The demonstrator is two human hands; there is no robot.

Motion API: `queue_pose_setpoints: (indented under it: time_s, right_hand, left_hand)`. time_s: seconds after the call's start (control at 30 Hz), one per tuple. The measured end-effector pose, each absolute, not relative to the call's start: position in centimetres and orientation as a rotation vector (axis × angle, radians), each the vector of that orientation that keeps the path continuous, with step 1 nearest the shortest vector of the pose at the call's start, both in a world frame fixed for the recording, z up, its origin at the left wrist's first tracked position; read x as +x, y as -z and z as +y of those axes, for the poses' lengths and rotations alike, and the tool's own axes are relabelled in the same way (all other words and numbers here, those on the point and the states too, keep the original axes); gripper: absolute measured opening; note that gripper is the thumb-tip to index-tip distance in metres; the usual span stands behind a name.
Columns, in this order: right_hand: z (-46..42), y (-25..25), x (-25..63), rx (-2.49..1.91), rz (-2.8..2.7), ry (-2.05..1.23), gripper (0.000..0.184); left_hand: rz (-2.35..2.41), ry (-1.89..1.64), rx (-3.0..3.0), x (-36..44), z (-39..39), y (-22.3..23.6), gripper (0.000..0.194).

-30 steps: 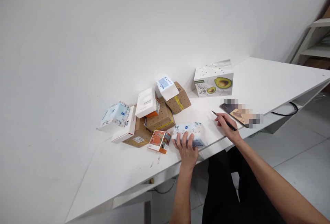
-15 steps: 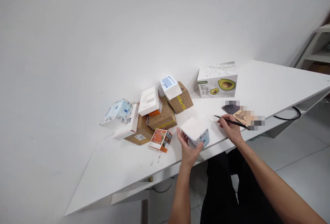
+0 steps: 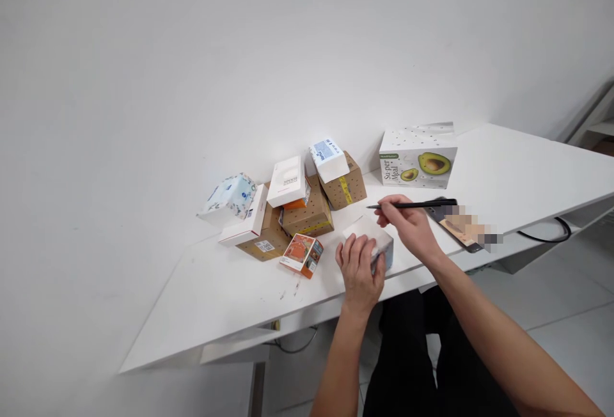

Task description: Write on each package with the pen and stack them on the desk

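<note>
A small box [image 3: 361,228], white on top with a blue printed side, sits near the table's front edge. My left hand [image 3: 361,268] is closed over its near side, with the fingers across the top and the thumb at the side. In my right hand [image 3: 407,225] is a black pen [image 3: 419,204], pinched between thumb and fingers. The pen lies almost level, its tip pointing left above the far edge of the box. Left of my left hand, an orange-and-white box [image 3: 301,254] rests on the table.
Several brown dotted cartons [image 3: 307,212] stand against the wall, topped by white boxes, one a power bank box [image 3: 288,180]. A blue floral pack [image 3: 230,196] leans at the far left. The avocado-printed box [image 3: 419,164] stands behind; a phone [image 3: 467,245] lies right on the table [image 3: 201,314].
My left hand has gone from holding the box's side to lying over its top. My right hand has moved left with the pen, nearer the box. The view has shifted slightly.
</note>
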State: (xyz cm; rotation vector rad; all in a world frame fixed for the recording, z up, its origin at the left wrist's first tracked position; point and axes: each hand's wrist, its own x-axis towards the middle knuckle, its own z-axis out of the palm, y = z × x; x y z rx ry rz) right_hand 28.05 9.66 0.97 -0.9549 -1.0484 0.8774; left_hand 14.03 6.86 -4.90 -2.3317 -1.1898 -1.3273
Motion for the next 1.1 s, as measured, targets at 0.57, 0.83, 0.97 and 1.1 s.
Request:
queue_pose_setpoints:
  time_s: [0.57,0.83,0.97,1.1]
  right_hand:
    - [10.5,-0.8,25.7,-1.371,-1.493,-0.624,0.019]
    - [10.7,-0.7,25.5,-1.391,-1.546,-0.599,0.02]
    - [10.6,-0.8,25.5,-1.401,-1.549,-0.579,0.021]
    - [10.6,-0.7,25.4,-1.377,-1.541,-0.621,0.021]
  left_hand:
    - [-1.167,1.516,-2.377,14.2,7.5,5.5,0.03]
    - [-1.174,1.523,-2.387,14.2,7.5,5.6,0.03]
    - [-1.18,1.511,-2.376,14.2,7.5,5.6,0.028]
    - [-1.184,1.508,-2.371,14.2,7.5,5.5,0.027]
